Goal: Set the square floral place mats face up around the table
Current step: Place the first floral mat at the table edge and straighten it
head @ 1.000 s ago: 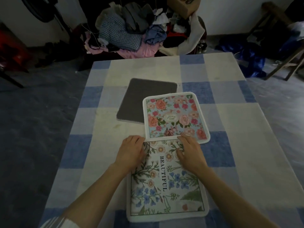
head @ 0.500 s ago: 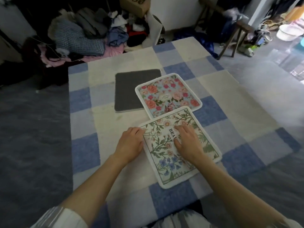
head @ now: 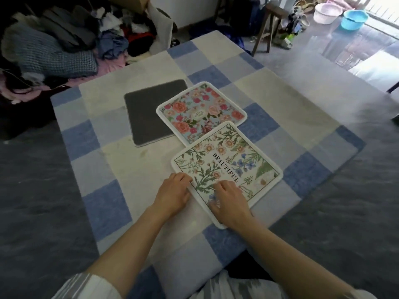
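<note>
Three square mats lie on the blue-and-cream checked table. Nearest me is a white mat with wildflowers and the word BEAUTIFUL, face up. My left hand touches its left edge with loosely bent fingers. My right hand rests on its near corner, fingers curled down onto the surface. Behind it lies a light blue mat with pink roses, face up, its near corner under the white mat. A grey mat lies face down to the left, partly under the rose mat.
A heap of clothes sits beyond the table's far left edge. A wooden stool stands at the back right, with a white basin and a blue basin on the floor.
The white BEAUTIFUL mat has slid to the right across the table with both hands on it. My view has swung right and the picture has brightened.
</note>
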